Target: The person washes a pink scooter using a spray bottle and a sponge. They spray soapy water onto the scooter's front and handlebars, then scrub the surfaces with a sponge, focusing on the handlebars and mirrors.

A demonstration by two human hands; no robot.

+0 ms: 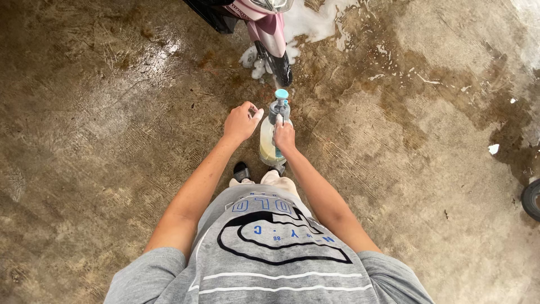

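A pump sprayer bottle [269, 145] with a pale yellowish body, a grey head and a light blue cap stands upright in front of me. My right hand [284, 135] grips its side just below the grey head. My left hand [242, 121] is curled beside the head at the left, thumb and fingers pinched together near the pump; whether it touches the bottle is unclear. Below the hands I see my grey printed shirt and a black sandal [242, 171].
A pink scooter [264, 25] with its front wheel [279, 66] stands just beyond the bottle, with white soap foam [315, 22] on the wet concrete floor around it. Part of a black tyre [531, 199] shows at the right edge.
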